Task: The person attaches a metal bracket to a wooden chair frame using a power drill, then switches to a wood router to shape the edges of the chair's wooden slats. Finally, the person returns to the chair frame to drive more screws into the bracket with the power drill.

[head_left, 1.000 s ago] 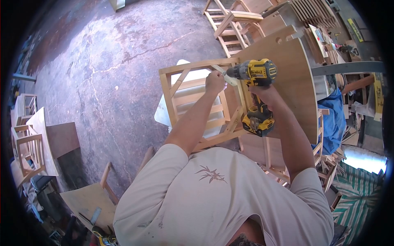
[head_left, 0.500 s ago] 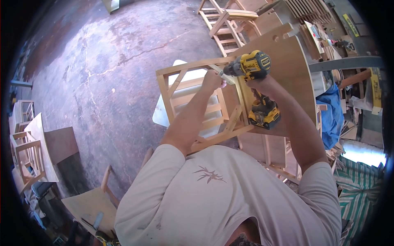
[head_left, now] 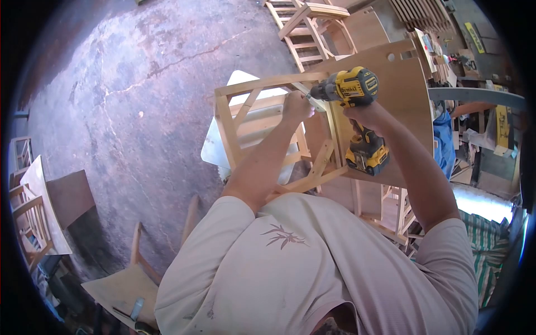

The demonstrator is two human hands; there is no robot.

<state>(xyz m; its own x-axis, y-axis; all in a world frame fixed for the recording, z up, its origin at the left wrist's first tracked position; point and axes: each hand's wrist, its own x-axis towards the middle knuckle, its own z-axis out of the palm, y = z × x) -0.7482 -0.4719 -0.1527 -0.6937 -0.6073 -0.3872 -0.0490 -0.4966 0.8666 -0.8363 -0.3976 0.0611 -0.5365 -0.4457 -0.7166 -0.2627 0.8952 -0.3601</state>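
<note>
My right hand (head_left: pixel 367 116) is wrapped round the handle of a yellow and black cordless drill (head_left: pixel 357 88), its chuck facing left. A thin bit runs from the chuck toward the fingertips of my left hand (head_left: pixel 297 107). Those fingers are pinched together beside a pale corner brace (head_left: pixel 318 104); whatever sits between them is too small to make out. Both hands are over a wooden chair frame (head_left: pixel 225 125) with slats and diagonal braces, which lies close against my body. Its right side meets a large wooden board (head_left: pixel 399 134).
Slatted wooden chairs (head_left: pixel 304 33) stand at the back. A white panel (head_left: pixel 212 142) shows beneath the frame. To the lower left is a chair with a flat seat (head_left: pixel 120 290) bearing small tools. A blue tarp (head_left: pixel 444 146) and stacked wood are on the right.
The view has shifted slightly, so the drill and frame appear a little further right. Both hands keep their hold, with the drill still pointed at the same corner.
</note>
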